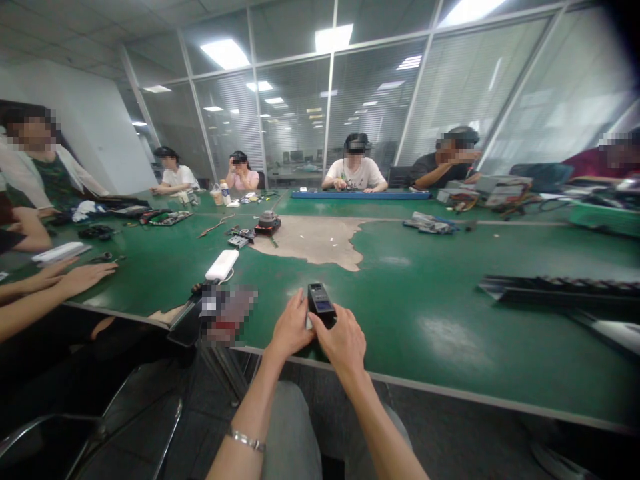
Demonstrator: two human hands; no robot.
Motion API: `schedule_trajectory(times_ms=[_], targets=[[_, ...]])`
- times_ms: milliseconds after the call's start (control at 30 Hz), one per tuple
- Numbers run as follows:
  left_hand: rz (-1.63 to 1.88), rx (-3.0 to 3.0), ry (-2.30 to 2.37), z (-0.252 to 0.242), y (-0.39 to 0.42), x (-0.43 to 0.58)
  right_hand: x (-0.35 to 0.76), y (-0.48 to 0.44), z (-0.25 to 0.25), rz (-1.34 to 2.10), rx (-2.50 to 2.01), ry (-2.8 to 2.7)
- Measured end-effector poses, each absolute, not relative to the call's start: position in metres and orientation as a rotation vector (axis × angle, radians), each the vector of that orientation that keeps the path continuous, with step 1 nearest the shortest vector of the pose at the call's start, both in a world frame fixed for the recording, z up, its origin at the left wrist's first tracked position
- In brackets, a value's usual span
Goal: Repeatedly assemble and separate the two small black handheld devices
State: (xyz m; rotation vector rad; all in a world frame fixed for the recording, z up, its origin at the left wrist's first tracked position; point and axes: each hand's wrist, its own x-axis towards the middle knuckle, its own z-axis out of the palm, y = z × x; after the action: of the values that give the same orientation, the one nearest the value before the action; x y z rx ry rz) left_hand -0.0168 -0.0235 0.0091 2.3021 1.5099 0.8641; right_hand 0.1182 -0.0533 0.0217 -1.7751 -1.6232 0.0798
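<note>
A small black box-shaped device [321, 300] with a dark, screen-like patch on its top face is held upright or slightly tilted near the table's front edge. My right hand [345, 339] wraps around its right side, thumb across the near face. On the other side, my left hand [291, 325] presses against it with its fingers curled. A thin pale edge shows by my left fingertips; I cannot tell whether it belongs to the device. The device's lower part is hidden behind my hands. Both forearms reach over the edge of the green table [410, 293].
A white power bank-like block [222, 265] with a cable lies left of my hands. A black metal channel [550, 290] lies at right, a blue bar [360, 195] at the far side. Loose electronic parts [267, 223] sit mid-table. Several people sit around; a co-worker's hands [85, 277] rest at left.
</note>
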Motion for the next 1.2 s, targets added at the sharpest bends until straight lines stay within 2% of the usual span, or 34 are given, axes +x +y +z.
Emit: schedule_trajectory(times_ms=[467,800,1200], targets=[[0.856,2.288,1.552,0.003,-0.022,-0.019,0.134,-0.035,0.051,-0.010,-1.533,-1.471],[0.804,2.295,1.576,0.005,-0.022,-0.017,0.187,-0.020,0.002,-0.023,-1.710,-1.426],[0.776,2.283,1.610,0.008,-0.023,-0.016,0.183,-0.028,0.000,-0.029,-1.842,-1.493]])
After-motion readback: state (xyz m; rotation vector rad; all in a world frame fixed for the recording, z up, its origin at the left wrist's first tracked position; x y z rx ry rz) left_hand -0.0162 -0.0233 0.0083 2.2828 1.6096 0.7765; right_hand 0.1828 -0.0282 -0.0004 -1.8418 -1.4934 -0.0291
